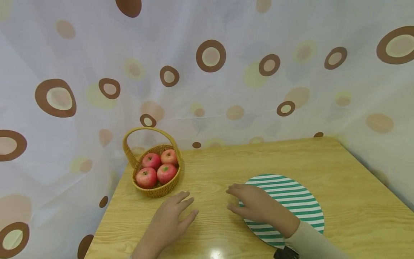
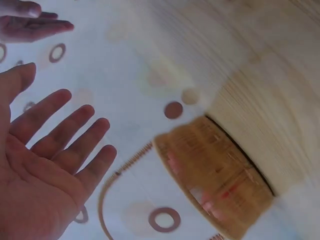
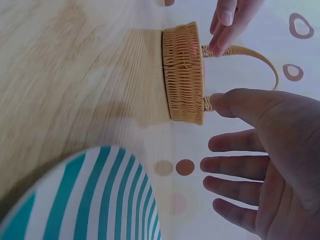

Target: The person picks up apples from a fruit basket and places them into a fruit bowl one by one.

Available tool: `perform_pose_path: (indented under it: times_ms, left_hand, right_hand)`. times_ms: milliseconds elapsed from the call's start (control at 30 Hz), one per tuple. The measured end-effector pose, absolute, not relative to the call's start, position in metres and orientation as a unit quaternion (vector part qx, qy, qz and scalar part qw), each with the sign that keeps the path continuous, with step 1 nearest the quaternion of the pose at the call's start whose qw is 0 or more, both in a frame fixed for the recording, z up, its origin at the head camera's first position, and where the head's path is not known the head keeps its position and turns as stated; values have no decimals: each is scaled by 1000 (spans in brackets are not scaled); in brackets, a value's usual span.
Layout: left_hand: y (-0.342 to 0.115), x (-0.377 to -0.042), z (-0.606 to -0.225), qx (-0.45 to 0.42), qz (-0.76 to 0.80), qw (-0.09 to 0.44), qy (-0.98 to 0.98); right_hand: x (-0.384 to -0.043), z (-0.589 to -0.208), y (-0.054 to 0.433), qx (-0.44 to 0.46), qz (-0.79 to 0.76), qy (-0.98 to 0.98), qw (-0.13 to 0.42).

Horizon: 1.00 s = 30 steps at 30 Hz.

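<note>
My left hand [image 1: 171, 219], fingers spread and holding nothing, hovers over the front of the table just nearer than a wicker basket [image 1: 157, 190]. In the left wrist view its palm and separated fingers [image 2: 65, 115] show plainly. Red apples [image 1: 146, 177], several of them, lie in the basket under its tall arched handle [image 1: 149, 128]. My right hand [image 1: 255, 205] is above the left part of a round mat [image 1: 297, 194] with green and white stripes, hiding some of it. Its fingers [image 3: 237, 167] are extended with nothing in them.
The wooden table [image 1: 213, 169] runs back to a white curtain [image 1: 239, 90] with brown and beige circles, which also hangs along both sides. The basket stands at the table's back left corner. A dark object [image 1: 286, 253] shows below my right sleeve.
</note>
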State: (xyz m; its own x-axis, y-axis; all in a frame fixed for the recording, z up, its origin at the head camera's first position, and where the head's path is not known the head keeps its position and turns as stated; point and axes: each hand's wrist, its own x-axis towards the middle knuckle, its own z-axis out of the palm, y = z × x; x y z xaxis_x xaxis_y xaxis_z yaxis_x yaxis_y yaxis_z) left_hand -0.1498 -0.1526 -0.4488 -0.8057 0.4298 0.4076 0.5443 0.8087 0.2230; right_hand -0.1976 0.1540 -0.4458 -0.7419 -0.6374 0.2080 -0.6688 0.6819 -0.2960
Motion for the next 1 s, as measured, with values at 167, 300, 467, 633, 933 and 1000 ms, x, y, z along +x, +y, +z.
perform_pose_path:
  times_ms: [167, 300, 467, 633, 933, 1000]
  left_hand:
    - [-176, -153, -450, -234, -181, 199, -934]
    - [-194, -156, -453, -226, -198, 233, -925]
    - [-210, -161, -453, -238, -208, 277, -908]
    - [-225, -170, -452, -260, -215, 321, -885]
    - [-255, -195, -458, -267, -199, 344, -878]
    - [-260, -202, -461, -261, -199, 340, -881]
  right_hand:
    - [-205, -445, 135, 366, 202, -908, 28]
    - [-207, -440, 116, 378, 203, -902, 34]
    - [-213, -434, 89, 391, 192, -898, 62]
    - [-222, -431, 62, 398, 208, -892, 62]
    - [-236, -437, 21, 383, 213, -897, 56]
    - [-239, -439, 12, 385, 215, -896, 56]
